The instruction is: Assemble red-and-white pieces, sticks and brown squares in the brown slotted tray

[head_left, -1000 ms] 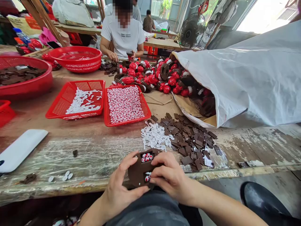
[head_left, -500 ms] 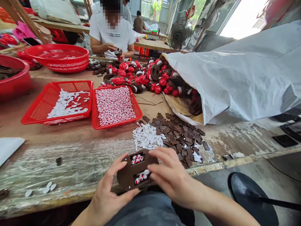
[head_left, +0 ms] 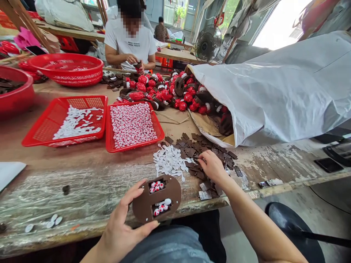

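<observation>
My left hand [head_left: 120, 223] grips the left end of a brown oval plastic base [head_left: 142, 204], tilted over the table's front edge. Two rectangular openings show in its face. Small red-and-white balls [head_left: 157, 187] fill the upper one; more balls and a white plastic spoon [head_left: 167, 201] lie in the lower one. My right hand [head_left: 213, 167] is over the loose brown rectangular plates [head_left: 189, 152], its thumb and fingers pinched on one thin plate. Left of that heap lies a pile of white plastic spoons [head_left: 170, 160].
Red baskets hold white spoons [head_left: 79, 124] and red-and-white balls [head_left: 133, 124]. A large white sack [head_left: 276, 91] spills red-and-brown toys [head_left: 164, 89] behind. Across the table sits a co-worker [head_left: 130, 44], hands on a dark part. White discs [head_left: 52, 221] lie at front left.
My right hand has left the brown base and reached forward right to the heap of plates. The base, still in my left hand, has shifted slightly left, with the spoon now in plain sight.
</observation>
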The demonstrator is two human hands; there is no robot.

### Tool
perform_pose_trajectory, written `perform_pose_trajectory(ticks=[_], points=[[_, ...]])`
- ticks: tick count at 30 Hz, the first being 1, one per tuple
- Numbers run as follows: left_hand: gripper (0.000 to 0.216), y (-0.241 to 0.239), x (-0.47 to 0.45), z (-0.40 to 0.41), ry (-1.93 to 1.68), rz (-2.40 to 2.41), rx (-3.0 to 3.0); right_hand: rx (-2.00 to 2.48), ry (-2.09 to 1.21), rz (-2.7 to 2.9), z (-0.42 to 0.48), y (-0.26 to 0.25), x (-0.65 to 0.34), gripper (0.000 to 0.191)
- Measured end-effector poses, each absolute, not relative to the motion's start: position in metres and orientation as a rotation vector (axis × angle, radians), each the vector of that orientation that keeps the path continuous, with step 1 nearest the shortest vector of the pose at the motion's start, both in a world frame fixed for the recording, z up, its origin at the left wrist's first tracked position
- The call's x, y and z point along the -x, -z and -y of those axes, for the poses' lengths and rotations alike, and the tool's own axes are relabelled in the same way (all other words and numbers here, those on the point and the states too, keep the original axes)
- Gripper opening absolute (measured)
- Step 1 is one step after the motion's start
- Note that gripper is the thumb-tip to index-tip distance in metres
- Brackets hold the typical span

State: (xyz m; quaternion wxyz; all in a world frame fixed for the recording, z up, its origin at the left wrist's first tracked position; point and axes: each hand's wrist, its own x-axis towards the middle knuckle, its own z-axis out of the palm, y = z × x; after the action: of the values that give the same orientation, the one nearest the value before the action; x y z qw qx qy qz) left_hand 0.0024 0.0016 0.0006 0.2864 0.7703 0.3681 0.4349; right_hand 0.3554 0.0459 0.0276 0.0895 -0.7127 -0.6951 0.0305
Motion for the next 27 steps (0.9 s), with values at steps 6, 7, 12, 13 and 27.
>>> perform_pose_trajectory(ticks=[6,7,12,13,27], points=[[0.061,0.002,0.002,-0.003,-1.165,-0.959,-2.004,1.606,-0.052,2.478,0.008,-0.011,-0.327,0.015],[0.061,0.002,0.002,-0.003,-1.174,-0.957,-2.011,1.626,-0.060,2.520,0.014,-0.006,-0.325,0.014],[0.063,0.002,0.001,-0.004,-1.210,-0.946,-2.046,1.662,-0.205,2.509,0.020,0.003,-0.331,0.006],[0.063,0.002,0.000,-0.004,-1.213,-0.949,-2.044,1.631,-0.215,2.466,0.018,0.000,-0.333,0.007],[0.050,-0.016,-0.009,-0.001,-1.178,-0.866,-2.126,0.922,-0.355,2.483,-0.015,-0.097,-0.257,0.017]])
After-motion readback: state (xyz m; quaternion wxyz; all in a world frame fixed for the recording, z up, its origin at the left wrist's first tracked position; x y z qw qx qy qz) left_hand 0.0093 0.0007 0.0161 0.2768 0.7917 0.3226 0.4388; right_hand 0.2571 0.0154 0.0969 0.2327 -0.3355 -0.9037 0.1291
